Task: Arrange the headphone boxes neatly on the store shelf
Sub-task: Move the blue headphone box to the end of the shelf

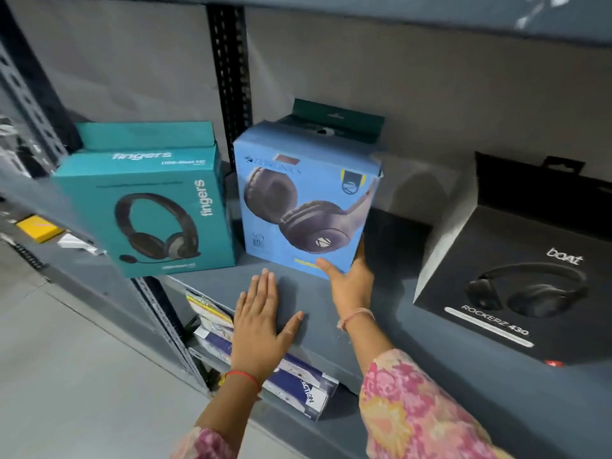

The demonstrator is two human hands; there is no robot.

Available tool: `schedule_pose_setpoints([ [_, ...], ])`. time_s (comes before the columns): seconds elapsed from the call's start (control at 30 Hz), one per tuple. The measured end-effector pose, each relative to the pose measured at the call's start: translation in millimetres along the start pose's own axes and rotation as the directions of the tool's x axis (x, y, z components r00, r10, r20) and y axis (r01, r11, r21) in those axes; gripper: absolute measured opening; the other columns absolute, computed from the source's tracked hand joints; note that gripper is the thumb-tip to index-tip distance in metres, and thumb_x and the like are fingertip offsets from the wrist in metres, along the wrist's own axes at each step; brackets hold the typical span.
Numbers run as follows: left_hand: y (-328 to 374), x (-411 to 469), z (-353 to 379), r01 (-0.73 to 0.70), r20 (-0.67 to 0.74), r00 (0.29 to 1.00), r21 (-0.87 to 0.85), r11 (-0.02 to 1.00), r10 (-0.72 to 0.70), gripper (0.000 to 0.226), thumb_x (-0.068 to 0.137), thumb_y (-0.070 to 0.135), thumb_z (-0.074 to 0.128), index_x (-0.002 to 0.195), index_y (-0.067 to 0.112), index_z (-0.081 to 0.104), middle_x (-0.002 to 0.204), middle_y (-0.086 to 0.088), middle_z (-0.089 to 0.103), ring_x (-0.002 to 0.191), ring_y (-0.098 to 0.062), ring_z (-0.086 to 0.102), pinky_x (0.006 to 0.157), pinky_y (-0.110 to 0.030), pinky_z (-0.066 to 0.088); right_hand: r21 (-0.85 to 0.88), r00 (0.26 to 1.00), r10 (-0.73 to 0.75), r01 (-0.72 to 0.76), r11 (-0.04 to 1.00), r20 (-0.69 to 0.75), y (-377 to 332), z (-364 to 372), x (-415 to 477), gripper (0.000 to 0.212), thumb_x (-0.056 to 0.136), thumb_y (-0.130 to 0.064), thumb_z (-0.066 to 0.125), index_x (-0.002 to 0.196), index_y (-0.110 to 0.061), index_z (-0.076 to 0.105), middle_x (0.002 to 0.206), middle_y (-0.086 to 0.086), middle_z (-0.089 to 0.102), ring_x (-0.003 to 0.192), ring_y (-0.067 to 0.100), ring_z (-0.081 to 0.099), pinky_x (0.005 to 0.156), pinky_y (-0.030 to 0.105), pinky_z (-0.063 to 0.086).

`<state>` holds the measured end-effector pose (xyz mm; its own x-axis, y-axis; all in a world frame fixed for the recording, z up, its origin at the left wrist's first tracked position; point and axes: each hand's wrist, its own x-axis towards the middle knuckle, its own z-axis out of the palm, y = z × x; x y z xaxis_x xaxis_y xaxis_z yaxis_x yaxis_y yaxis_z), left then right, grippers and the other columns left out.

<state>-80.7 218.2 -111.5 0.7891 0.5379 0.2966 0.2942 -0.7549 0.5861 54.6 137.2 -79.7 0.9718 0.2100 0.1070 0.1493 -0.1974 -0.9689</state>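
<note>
Right hand (351, 281) pinches a lower corner of the blue Zebronics box (298, 200); left hand (261, 316) lies flat on the shelf (381, 329), fingers (265, 286) together. Corner pressure could skew it into the teal Fingers box (149, 210).

On the shelf (308, 293) we see three boxes in a row: the fingers box (155, 213) left, the Zebronics box (298, 210) just beside it, the boat box (516, 286) well apart at right. A rear box (337, 120) stands behind the Zebronics box. Our left hand (261, 319) lies flat on the shelf before the Zebronics box; our right hand (347, 279) holds its lower right corner.
</note>
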Motion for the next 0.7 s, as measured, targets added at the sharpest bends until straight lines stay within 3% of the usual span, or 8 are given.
schedule_pose_setpoints([
  [0.07, 4.0, -0.1, -10.9, 0.148, -0.033, 0.984, -0.398, 0.905, -0.176, 0.099, 0.074, 0.055, 0.060, 0.145, 0.016, 0.005, 0.150, 0.010, 0.004, 0.141, -0.009, 0.006, 0.118, -0.032, 0.008, 0.026, 1.000, 0.022, -0.022, 0.999, -0.003, -2.8, -19.7, -19.5, 0.074, 0.065, -0.016, 0.077, 0.131, -0.017, 0.044, 0.116, 0.001, 0.066, 0.101, 0.008, 0.060, 0.085, 0.019, 0.046],
  [0.13, 12.1, 0.2, -30.9, 0.211, -0.043, 0.948, -0.654, 0.726, -0.314, 0.107, 0.070, 0.030, 0.077, 0.146, 0.023, 0.001, 0.150, 0.014, 0.008, 0.140, -0.009, 0.015, 0.118, -0.041, 0.019, 0.046, 1.000, 0.029, -0.028, 0.999, -0.002, -8.6, -48.1, -44.7, 0.061, 0.064, -0.012, 0.078, 0.121, -0.013, 0.055, 0.098, -0.008, 0.070, 0.082, -0.007, 0.061, 0.076, 0.015, 0.049],
  [0.2, 14.2, -0.8, -48.2, 0.242, 0.049, 0.948, -0.751, 0.615, -0.313, 0.106, 0.069, 0.023, 0.079, 0.146, 0.027, 0.007, 0.146, 0.019, 0.027, 0.130, -0.011, 0.039, 0.107, -0.041, 0.040, 0.036, 0.998, 0.049, -0.050, 0.998, 0.026, -15.6, -76.2, -67.1, 0.043, 0.063, -0.010, 0.078, 0.104, -0.016, 0.064, 0.074, -0.025, 0.068, 0.064, -0.014, 0.059, 0.063, 0.009, 0.048],
  [0.27, 21.5, -5.6, -60.9, 0.292, 0.237, 0.956, -0.820, 0.492, -0.173, 0.106, 0.055, 0.033, 0.086, 0.143, 0.023, 0.027, 0.133, 0.015, 0.054, 0.106, -0.009, 0.061, 0.084, -0.027, 0.056, 0.020, 0.993, 0.093, -0.095, 0.995, 0.068, -23.1, -98.4, -84.3, 0.026, 0.062, -0.014, 0.079, 0.083, -0.023, 0.068, 0.060, -0.027, 0.068, 0.061, -0.007, 0.062, 0.063, 0.019, 0.049],
  [0.33, 31.5, -17.3, -69.8, 0.321, 0.324, 0.943, -0.816, 0.482, -0.080, 0.106, 0.037, 0.048, 0.088, 0.130, 0.017, 0.045, 0.109, 0.011, 0.072, 0.093, -0.010, 0.069, 0.069, -0.020, 0.057, 0.018, 0.989, 0.122, -0.124, 0.992, 0.086, -32.8, -113.7, -96.8, 0.016, 0.062, -0.018, 0.080, 0.071, -0.024, 0.067, 0.061, -0.019, 0.070, 0.061, 0.004, 0.064, 0.063, 0.027, 0.050],
  [0.37, 37.2, -24.9, -74.3, 0.316, 0.333, 0.941, -0.816, 0.484, -0.054, 0.101, 0.038, 0.048, 0.087, 0.127, 0.018, 0.048, 0.105, 0.010, 0.073, 0.092, -0.011, 0.069, 0.067, -0.019, 0.056, 0.014, 0.989, 0.123, -0.124, 0.992, 0.086, -37.9, -120.8, -103.4, 0.015, 0.062, -0.019, 0.080, 0.070, -0.022, 0.068, 0.062, -0.017, 0.071, 0.061, 0.006, 0.064, 0.062, 0.027, 0.052],
  [0.53, 52.0, -51.3, -89.8, 0.288, 0.310, 0.950, -0.820, 0.495, -0.038, 0.053, 0.077, 0.009, 0.070, 0.124, 0.020, 0.050, 0.105, 0.006, 0.073, 0.091, -0.012, 0.070, 0.064, -0.017, 0.055, -0.006, 0.988, 0.115, -0.115, 0.993, 0.099, -55.9, -138.5, -126.6, 0.016, 0.061, -0.019, 0.080, 0.073, -0.017, 0.070, 0.069, -0.013, 0.073, 0.062, 0.005, 0.066, 0.059, 0.021, 0.053],
  [0.7, 59.2, -73.9, -89.1, 0.265, 0.273, 0.961, -0.844, 0.467, -0.054, 0.058, 0.070, 0.014, 0.074, 0.122, 0.024, 0.050, 0.103, 0.006, 0.073, 0.091, -0.012, 0.069, 0.063, -0.017, 0.056, -0.055, 0.990, 0.083, -0.077, 0.995, 0.114, -55.1, -152.5, -143.3, 0.016, 0.061, -0.023, 0.080, 0.069, -0.020, 0.067, 0.063, -0.016, 0.071, 0.058, -0.001, 0.064, 0.053, 0.016, 0.049],
])
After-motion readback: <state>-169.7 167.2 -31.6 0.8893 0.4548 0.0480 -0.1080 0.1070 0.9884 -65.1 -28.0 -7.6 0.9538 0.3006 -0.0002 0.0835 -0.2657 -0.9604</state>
